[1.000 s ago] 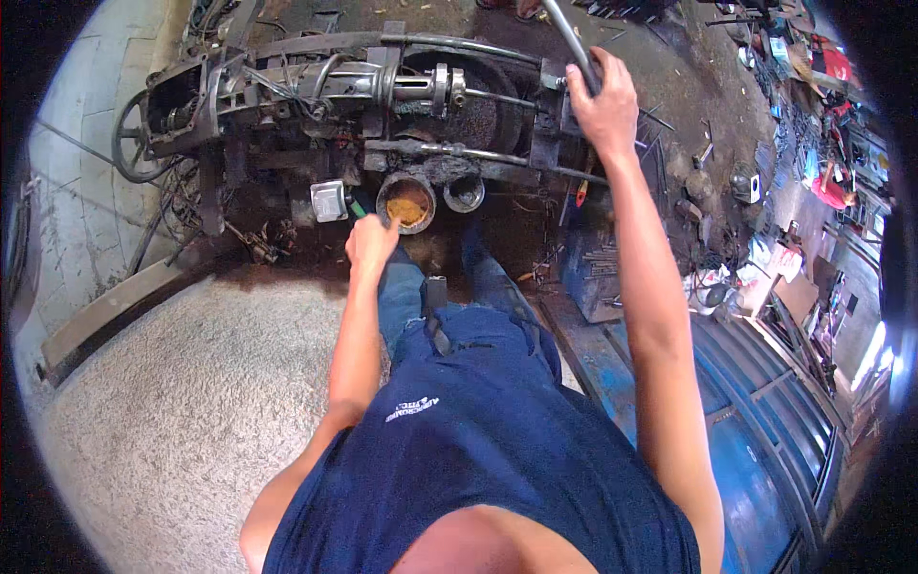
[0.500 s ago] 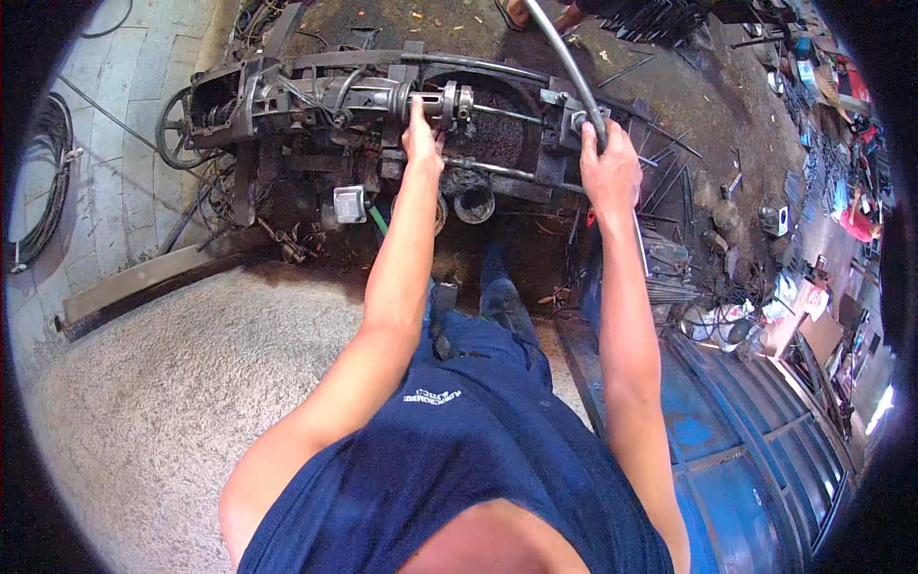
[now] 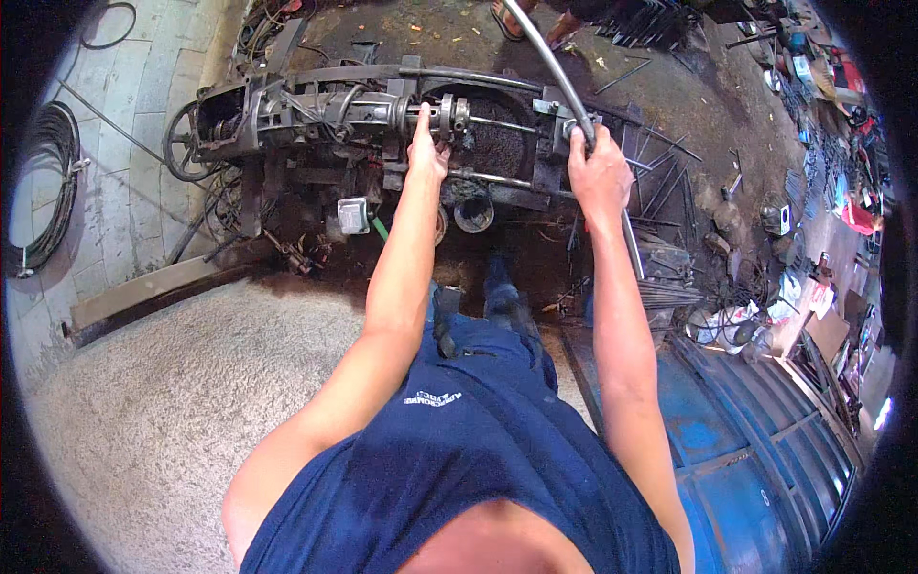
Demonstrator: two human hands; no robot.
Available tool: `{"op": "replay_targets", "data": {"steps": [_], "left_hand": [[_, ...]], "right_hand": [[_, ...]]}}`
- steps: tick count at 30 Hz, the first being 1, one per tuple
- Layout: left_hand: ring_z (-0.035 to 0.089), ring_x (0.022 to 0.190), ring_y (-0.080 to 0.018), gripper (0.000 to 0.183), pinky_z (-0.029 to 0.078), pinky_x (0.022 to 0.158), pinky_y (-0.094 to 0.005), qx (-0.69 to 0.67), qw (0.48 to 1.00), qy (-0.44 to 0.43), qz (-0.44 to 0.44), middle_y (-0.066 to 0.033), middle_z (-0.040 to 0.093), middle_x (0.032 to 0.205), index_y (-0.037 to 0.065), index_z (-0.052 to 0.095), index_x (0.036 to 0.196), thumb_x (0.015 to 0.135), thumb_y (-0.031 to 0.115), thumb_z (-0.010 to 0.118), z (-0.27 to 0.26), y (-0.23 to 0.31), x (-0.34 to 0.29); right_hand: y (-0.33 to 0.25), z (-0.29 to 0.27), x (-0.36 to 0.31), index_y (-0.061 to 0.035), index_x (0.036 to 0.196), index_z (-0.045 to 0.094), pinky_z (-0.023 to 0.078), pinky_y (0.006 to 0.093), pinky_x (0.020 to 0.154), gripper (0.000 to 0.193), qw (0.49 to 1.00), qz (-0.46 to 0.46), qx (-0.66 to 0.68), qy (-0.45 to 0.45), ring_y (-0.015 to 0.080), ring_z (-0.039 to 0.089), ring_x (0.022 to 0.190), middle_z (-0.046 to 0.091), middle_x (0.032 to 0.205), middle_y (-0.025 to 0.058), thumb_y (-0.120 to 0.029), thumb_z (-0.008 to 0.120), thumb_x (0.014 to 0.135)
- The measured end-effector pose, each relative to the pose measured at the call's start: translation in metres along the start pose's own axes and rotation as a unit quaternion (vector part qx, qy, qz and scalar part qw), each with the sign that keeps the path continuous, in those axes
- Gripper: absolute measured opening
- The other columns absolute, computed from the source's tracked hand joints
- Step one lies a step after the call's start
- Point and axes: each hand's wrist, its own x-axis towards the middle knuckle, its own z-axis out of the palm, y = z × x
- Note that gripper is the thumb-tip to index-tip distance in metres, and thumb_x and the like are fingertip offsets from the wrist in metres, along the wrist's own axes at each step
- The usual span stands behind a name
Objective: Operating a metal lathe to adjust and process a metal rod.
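To the left of the left hand, a pale tiled surface is seen; whether it is wall or floor cannot be told. Nearer the body, a pale, speckled surface is spread. Beyond the right hand, a dark, dirty floor is shown, bordered farther right by clutter. Nearer the body, blue panels are ribbed. Bright light is seen at the far right.

Gap between left hand and right hand, backed by the machine
Nearer the body, the gap is narrowed by a can; farther out, it is crossed by thin rods. Room left of the left forearm is partly taken by a white box; reach beyond the right hand is hampered by a long metal bar.
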Motion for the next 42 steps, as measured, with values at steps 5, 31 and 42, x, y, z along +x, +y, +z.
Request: {"op": "replay_targets", "data": {"steps": [5, 31, 42], "left_hand": [[0.057, 0.099, -0.0227, 0.064, 0.042, 0.092, -0.0400, -0.004, 0.999, -0.047, 0.017, -0.0086, 0.060, 0.112, 0.008, 0.056, 0.118, 0.073, 0.050, 0.076, 0.008, -0.009, 0.011], [0.053, 0.117, -0.0318, 0.081, 0.028, 0.109, -0.0526, 0.785, 0.331, -0.221, 0.475, -0.0204, 0.057, 0.122, -0.002, 0.045, 0.130, 0.066, 0.034, 0.079, 0.027, 0.100, -0.026], [0.043, 0.128, -0.0305, 0.108, 0.013, 0.110, -0.0633, 0.900, 0.190, -0.243, 0.309, -0.0168, 0.050, 0.132, 0.000, 0.039, 0.131, 0.049, 0.051, 0.084, 0.054, 0.094, -0.002]], "right_hand": [[-0.005, -0.004, 0.002, -0.0037, 0.101, 0.059, 0.051, 0.0484, 0.072, 0.037, 0.999, 0.009, -0.019, -0.024, 0.0399, 0.065, 0.081, 0.066, 0.089, 0.0202, -0.039, 0.052, 0.091], [-0.005, -0.003, 0.003, -0.0061, 0.098, 0.057, 0.051, 0.0487, 0.070, 0.037, 0.999, 0.007, -0.031, -0.018, 0.0392, 0.065, 0.077, 0.067, 0.085, 0.0180, -0.042, 0.051, 0.092], [-0.002, -0.002, 0.003, -0.0047, 0.102, 0.057, 0.052, 0.0488, 0.069, 0.042, 0.998, 0.010, -0.047, -0.033, 0.0379, 0.066, 0.076, 0.067, 0.084, 0.0183, -0.044, 0.049, 0.091]]}}
